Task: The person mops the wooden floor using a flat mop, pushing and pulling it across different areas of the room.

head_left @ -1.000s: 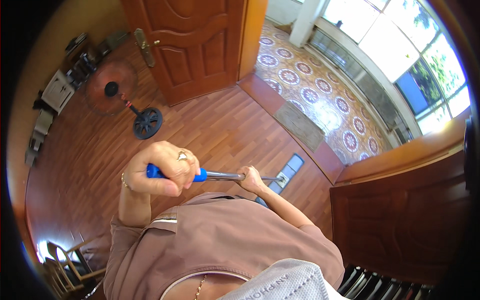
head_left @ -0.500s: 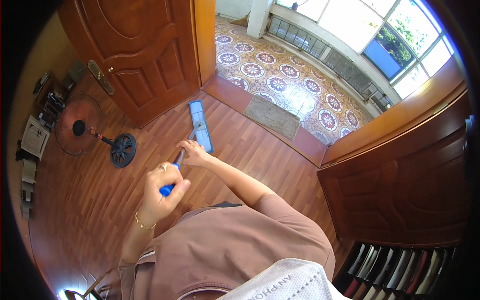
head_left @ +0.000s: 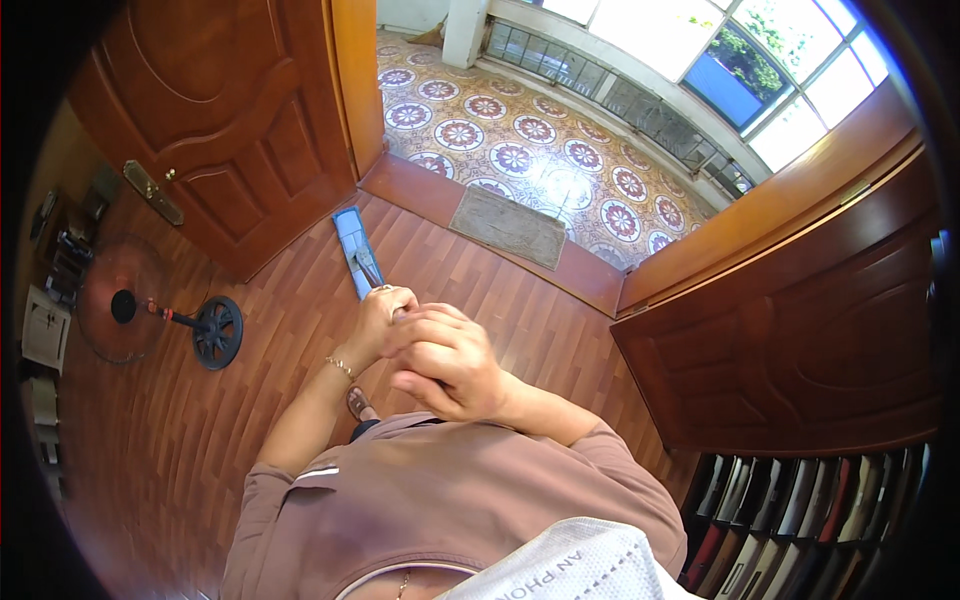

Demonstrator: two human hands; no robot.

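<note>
A flat mop (head_left: 357,250) with a pale blue head rests on the wooden floor ahead of me, close to the half-open door. Its thin handle rises toward me into my left hand (head_left: 378,325), which wears a bracelet and is closed round it. Nearer to me and to the right, my right hand (head_left: 448,362) is curled at the upper end of the handle. The fingers of that hand cover the handle's top, so the blue grip is out of sight. Both hands are close together in front of my chest.
A standing fan (head_left: 215,330) with a black base is at left. Brown wooden doors (head_left: 230,130) flank the doorway, where a grey mat (head_left: 508,228) lies at the threshold before a patterned tile floor (head_left: 535,130). A rack of sample panels (head_left: 790,510) stands lower right.
My hands have swapped places: the right has come from low on the handle to its top, the left from the top to lower down. The view has shifted slightly.
</note>
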